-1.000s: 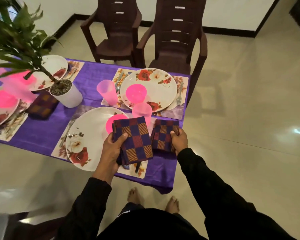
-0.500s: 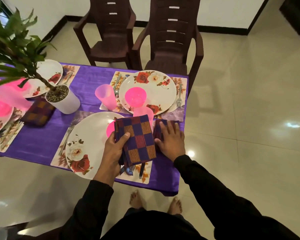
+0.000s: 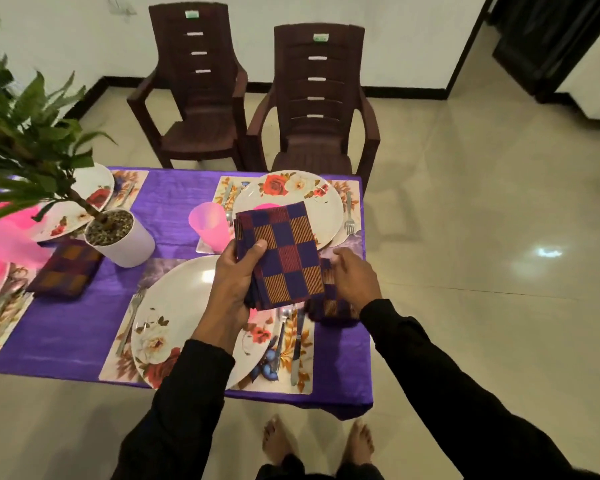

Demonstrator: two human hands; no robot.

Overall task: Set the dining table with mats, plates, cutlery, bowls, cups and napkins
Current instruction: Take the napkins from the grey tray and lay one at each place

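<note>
Napkins (image 3: pixel 280 255) sit gripped in the left hand (image 3: pixel 234 282), thumb on top; the right hand (image 3: pixel 355 280), fingers relaxed, rests on another napkin (image 3: pixel 331 306) on the purple tablecloth (image 3: pixel 66 336) near brown chairs (image 3: pixel 312 109).

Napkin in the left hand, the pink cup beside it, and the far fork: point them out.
napkin (image 3: pixel 284 254), head view, middle of its checked face.
pink cup (image 3: pixel 207 225), head view, its side wall.
fork (image 3: pixel 349 216), head view, neck above the tines.

Checked folded napkin (image 3: pixel 281 256) held above plates; another (image 3: pixel 333 303) on purple table (image 3: pixel 66 344)
</note>
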